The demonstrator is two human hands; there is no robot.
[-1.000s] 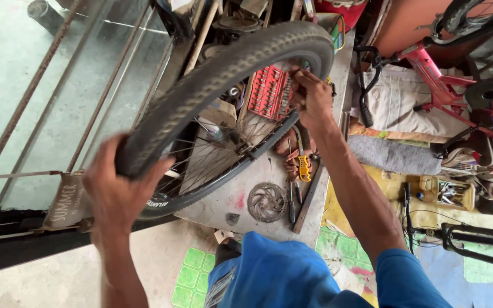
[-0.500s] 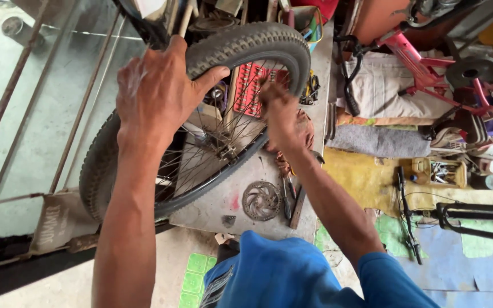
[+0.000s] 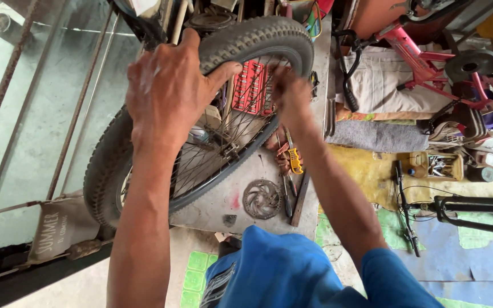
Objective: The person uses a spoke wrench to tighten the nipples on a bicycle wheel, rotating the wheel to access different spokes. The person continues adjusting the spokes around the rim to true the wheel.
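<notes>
A bicycle wheel (image 3: pixel 201 114) with a knobby black tyre stands tilted over a grey workbench (image 3: pixel 229 199), running from about seven o'clock up to one o'clock in the view. The left hand (image 3: pixel 166 91) lies over the top of the tyre near eleven o'clock, palm on the tread, thumb hooked over the edge toward the spokes; it is closed round the rubber, which looks like a steadying hold that keeps the wheel upright and stops it turning. The right hand (image 3: pixel 292 94) sits at the rim near one o'clock, fingers curled inward at the inside edge of the tyre. Whether they pinch the tyre edge, a spoke or some small part I cannot tell, because the knuckles cover the fingertips.

Below the wheel, at about five o'clock from the hub, a brake disc (image 3: pixel 262 198) lies flat on the bench, with a yellow-handled tool (image 3: pixel 295 161) and a dark bar just beside it. A red socket rack (image 3: pixel 251 86) shows through the spokes.

The lower end of the wheel is hidden behind the left forearm. At two o'clock a pink bicycle frame (image 3: pixel 423 57) is cut off by the top edge, and the clutter behind it is too jumbled to sort out.
</notes>
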